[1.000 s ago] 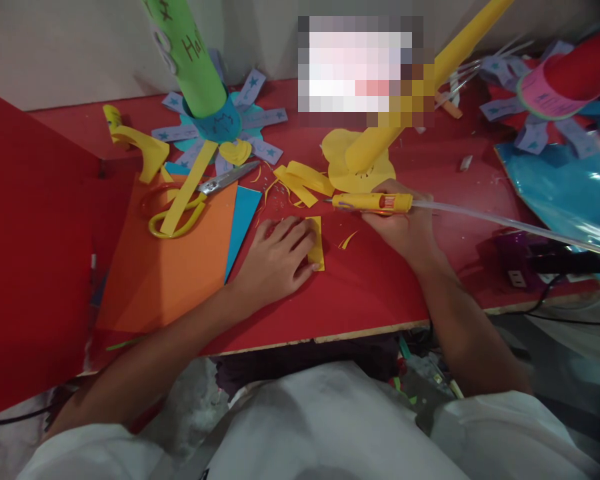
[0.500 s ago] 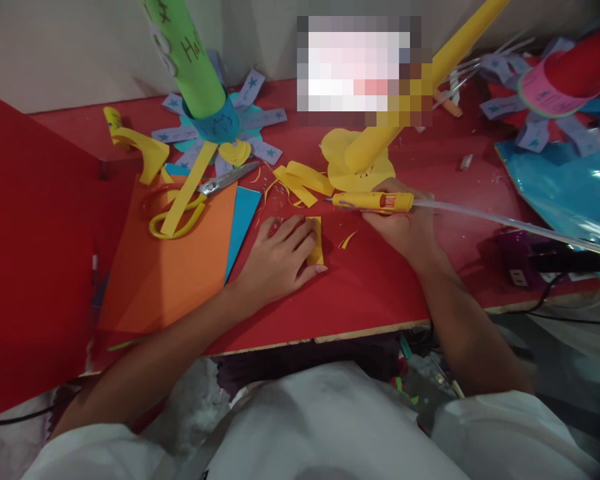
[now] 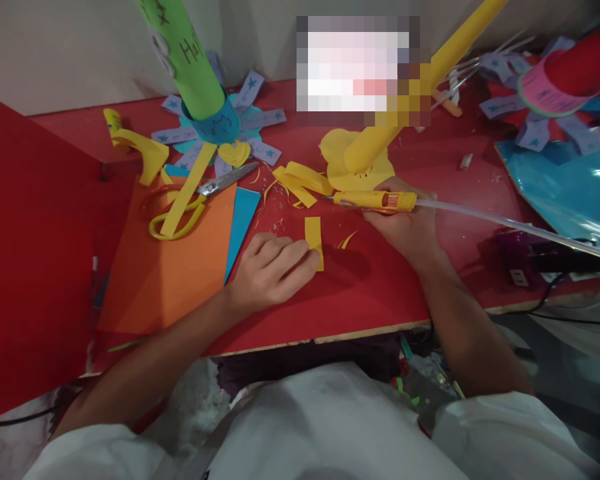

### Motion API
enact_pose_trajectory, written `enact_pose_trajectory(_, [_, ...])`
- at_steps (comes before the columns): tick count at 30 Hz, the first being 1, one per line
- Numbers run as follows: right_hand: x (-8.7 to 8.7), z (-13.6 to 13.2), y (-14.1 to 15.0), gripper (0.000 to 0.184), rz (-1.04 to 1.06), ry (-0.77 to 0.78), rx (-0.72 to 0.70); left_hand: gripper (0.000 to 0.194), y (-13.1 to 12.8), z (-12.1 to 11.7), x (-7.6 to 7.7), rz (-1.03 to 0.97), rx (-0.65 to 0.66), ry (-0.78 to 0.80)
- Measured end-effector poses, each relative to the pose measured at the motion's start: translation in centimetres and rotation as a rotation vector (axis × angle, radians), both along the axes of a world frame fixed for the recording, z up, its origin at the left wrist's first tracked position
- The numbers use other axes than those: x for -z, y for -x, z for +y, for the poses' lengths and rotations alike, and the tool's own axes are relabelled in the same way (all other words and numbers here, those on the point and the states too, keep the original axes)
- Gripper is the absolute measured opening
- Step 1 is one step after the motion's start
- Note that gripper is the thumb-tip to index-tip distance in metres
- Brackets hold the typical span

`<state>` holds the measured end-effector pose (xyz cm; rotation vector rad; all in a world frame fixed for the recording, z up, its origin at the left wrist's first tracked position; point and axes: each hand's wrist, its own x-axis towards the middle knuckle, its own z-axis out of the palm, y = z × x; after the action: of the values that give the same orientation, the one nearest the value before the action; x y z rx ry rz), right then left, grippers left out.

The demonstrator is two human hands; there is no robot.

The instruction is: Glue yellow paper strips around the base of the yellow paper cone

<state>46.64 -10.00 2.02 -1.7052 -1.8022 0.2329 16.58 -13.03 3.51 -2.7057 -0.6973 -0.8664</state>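
Observation:
My right hand [image 3: 403,223] is wrapped round a yellow hot glue gun [image 3: 370,201], its nozzle pointing left and a long clear glue stick [image 3: 510,228] trailing from its rear to the right. My left hand [image 3: 275,270] has its fingers curled together over the lower left edge of a small yellow paper strip [image 3: 313,230] on the table; the fingertips are hidden, so whether they pinch anything does not show. Just beyond lie curled yellow paper strips [image 3: 305,181]. A yellow paper tube [image 3: 380,137] leans up from a yellow flower-shaped base [image 3: 337,150] behind the glue gun.
Yellow-handled scissors [image 3: 205,200] lie on orange paper [image 3: 180,267], beside a blue paper triangle [image 3: 241,220]. A green paper tube [image 3: 195,73] stands at the back left. Another red and pink paper craft [image 3: 550,87] and a blue plastic-covered sheet [image 3: 560,193] are right. Yellow scraps [image 3: 347,240] are scattered.
My left hand has curled its spread fingers and drawn slightly back, uncovering more of the small yellow strip. My right hand and the glue gun have barely moved.

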Motion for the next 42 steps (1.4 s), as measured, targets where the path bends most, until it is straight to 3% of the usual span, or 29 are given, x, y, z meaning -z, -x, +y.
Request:
enact_pose_trajectory(5, [0.1, 0.0, -0.1, 0.018, -0.033, -0.003, 0.018, 0.02, 0.4, 0.3, 0.5, 0.051, 0.065, 0.214])
enact_pose_trajectory(9, [0.3, 0.0, -0.2, 0.018, -0.053, 0.002, 0.025, 0.018, -0.2, 0.5, 0.6, 0.072, 0.096, 0.149])
enact_pose_trajectory(12, [0.3, 0.0, -0.2, 0.018, -0.044, 0.001, 0.019, 0.021, -0.8, 0.5, 0.4, 0.12, -0.001, 0.122])
enact_pose_trajectory(15, [0.3, 0.1, -0.2, 0.019, -0.031, -0.001, 0.007, 0.022, -1.2, 0.6, 0.3, 0.183, -0.162, 0.21])
enact_pose_trajectory(18, [0.3, 0.1, -0.2, 0.019, -0.028, 0.004, 0.004, 0.025, -1.5, 0.7, 0.4, 0.241, -0.187, 0.277])
enact_pose_trajectory(30, [0.3, -0.3, 0.0, 0.017, 0.045, 0.004, -0.108, 0.02, -1.6, 0.8, 0.7, 0.267, -0.128, 0.239])
enact_pose_trajectory(34, [0.3, -0.4, 0.0, 0.025, 0.044, 0.043, -0.148, 0.018, -1.6, 0.8, 0.9, 0.258, -0.107, 0.199])
enact_pose_trajectory(42, [0.8, -0.4, 0.5, 0.032, -0.107, 0.089, -0.126, 0.021, -1.7, 0.8, 0.7, 0.283, -0.077, 0.173])
